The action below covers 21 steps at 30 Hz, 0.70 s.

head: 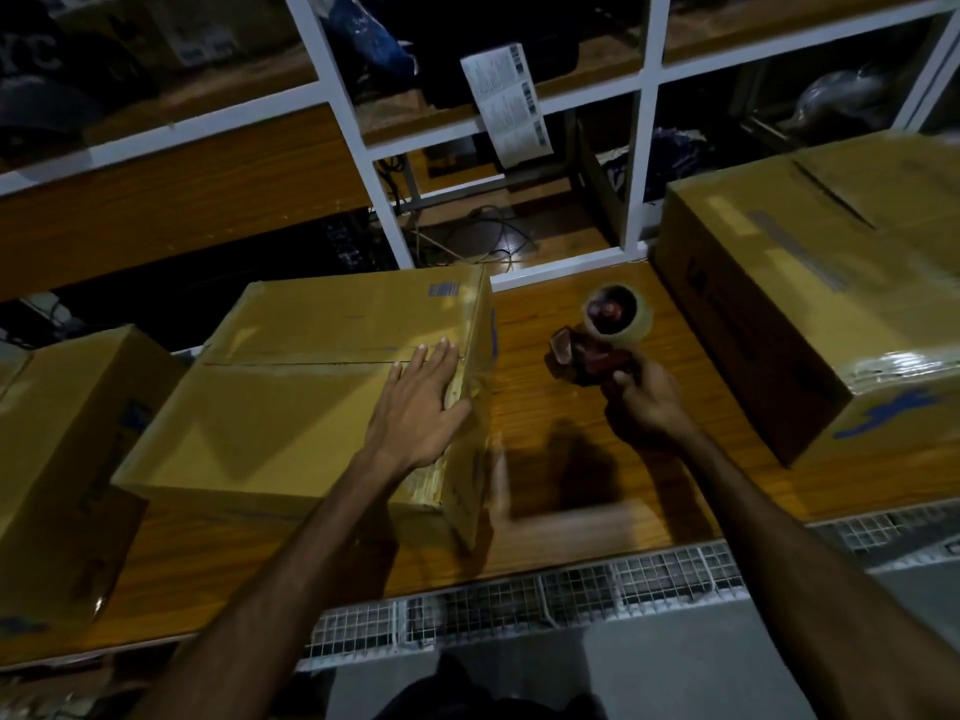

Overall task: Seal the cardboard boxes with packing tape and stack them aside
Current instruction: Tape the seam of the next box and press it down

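The left hand lies flat, fingers straight, on top of the brown cardboard box in the middle of the wooden desk, near its right edge. The right hand grips a dark red tape dispenser with a clear tape roll, just right of that box. A bigger taped brown box sits far right, another cardboard box far left.

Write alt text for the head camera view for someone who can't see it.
A person's left hand presses flat on a cardboard box on a wooden table, while the right hand holds a tape dispenser beside it. More boxes sit at either side.
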{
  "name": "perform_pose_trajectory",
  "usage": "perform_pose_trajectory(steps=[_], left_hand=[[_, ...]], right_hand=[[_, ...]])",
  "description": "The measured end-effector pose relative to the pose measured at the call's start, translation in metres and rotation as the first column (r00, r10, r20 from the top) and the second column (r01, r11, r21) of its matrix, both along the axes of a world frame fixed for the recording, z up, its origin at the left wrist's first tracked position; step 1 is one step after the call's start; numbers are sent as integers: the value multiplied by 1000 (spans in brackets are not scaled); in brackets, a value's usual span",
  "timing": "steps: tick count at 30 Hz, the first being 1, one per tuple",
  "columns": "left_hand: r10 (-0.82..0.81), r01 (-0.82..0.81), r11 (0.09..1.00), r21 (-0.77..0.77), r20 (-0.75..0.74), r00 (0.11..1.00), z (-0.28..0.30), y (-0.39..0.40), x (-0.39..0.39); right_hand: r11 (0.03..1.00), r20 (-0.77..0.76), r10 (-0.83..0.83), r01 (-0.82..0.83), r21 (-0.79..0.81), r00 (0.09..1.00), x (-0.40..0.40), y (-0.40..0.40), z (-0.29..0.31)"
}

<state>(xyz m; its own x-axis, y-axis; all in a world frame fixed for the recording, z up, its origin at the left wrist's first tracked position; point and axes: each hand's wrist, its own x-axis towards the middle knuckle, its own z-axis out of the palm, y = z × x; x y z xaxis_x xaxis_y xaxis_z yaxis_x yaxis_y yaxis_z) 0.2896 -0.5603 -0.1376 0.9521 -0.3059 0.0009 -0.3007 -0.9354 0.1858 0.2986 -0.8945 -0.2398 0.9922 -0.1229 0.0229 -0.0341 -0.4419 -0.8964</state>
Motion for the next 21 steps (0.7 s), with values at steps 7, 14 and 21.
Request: perform_pose_trajectory(steps=[7, 14, 21], left_hand=[[10, -10, 1000, -18, 4, 1000, 1, -1, -1], [11, -11, 1000, -24, 4, 1000, 1, -1, -1], [9, -9, 999, -34, -4, 1000, 1, -1, -1]], right_hand=[[930, -299, -123, 215, 299, 947, 40, 0, -18], [724, 95, -438, 413, -552, 894, 11, 58, 28], [810, -226, 167, -3, 586, 960, 27, 137, 42]])
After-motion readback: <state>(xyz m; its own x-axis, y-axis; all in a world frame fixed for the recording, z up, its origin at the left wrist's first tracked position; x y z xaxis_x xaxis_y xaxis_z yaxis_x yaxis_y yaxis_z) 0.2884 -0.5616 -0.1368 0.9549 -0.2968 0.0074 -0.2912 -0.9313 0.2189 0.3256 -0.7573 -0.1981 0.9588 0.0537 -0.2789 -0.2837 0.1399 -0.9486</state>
